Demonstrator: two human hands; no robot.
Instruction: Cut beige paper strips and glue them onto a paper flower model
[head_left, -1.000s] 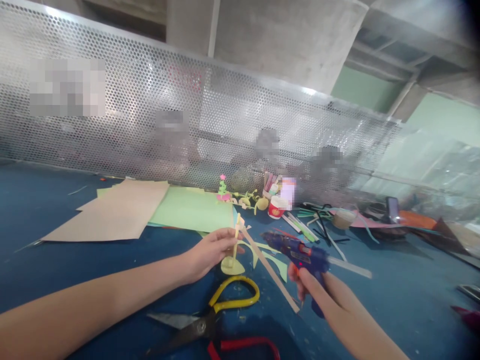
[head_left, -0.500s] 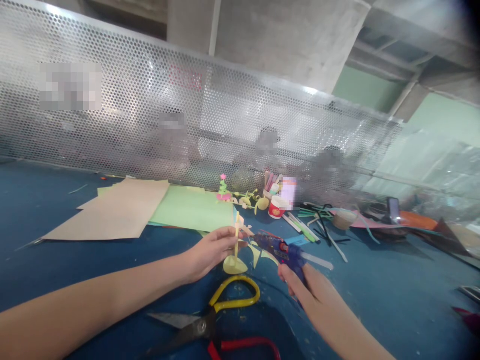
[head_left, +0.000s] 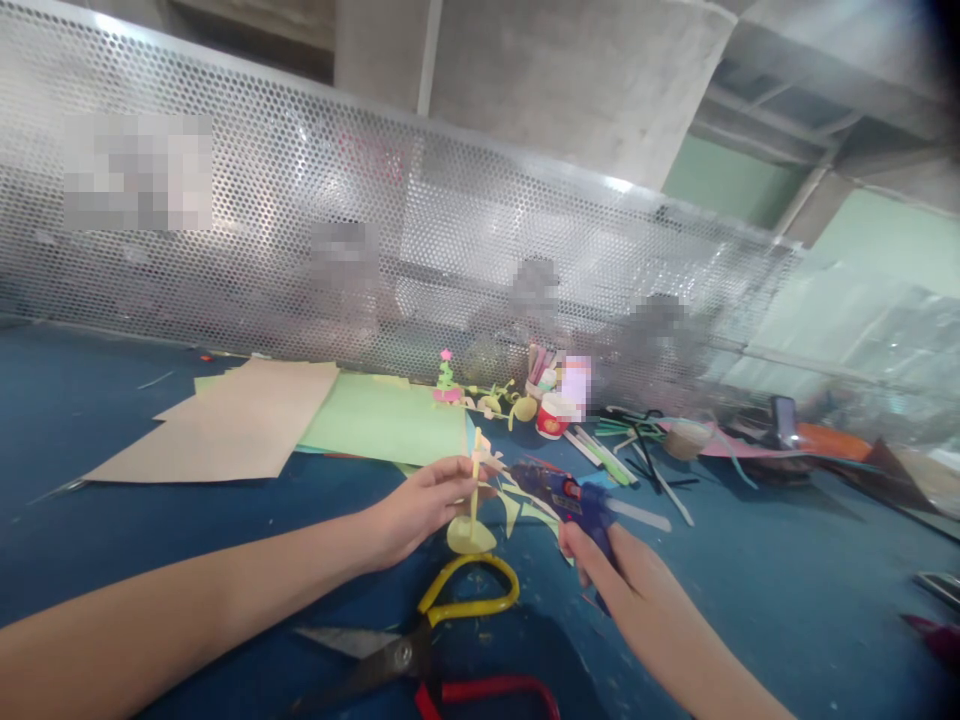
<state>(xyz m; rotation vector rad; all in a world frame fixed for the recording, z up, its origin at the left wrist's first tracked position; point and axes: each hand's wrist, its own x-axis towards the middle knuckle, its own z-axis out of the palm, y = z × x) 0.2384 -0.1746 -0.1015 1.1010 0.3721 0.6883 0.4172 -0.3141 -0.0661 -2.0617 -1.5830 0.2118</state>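
Note:
My left hand [head_left: 433,505] is closed on a small paper craft, pinching its upright yellow stem [head_left: 475,500]. That stem rises from a round yellow paper base [head_left: 471,537] close to the blue tabletop. Pale strips stick out near its top. My right hand [head_left: 622,570] grips a blue hot glue gun [head_left: 574,500] by the handle, with a clear glue stick protruding from its back. The gun's nozzle points left, close beside the strips on the stem; whether it touches them I cannot tell. Open scissors [head_left: 409,650] with one yellow and one red handle lie in front of my hands.
Beige paper [head_left: 225,425] and green paper [head_left: 386,415] lie at the left. Farther back stand a tiny pink-and-green tree [head_left: 446,380] and a red-and-white cup [head_left: 553,415]. Coloured strips [head_left: 652,455] and a phone [head_left: 784,420] lie rightward. A perforated metal screen [head_left: 480,230] runs behind.
The top of the yellow stem has shifted slightly right and down in my left hand. The glue gun has barely moved, staying beside the stem.

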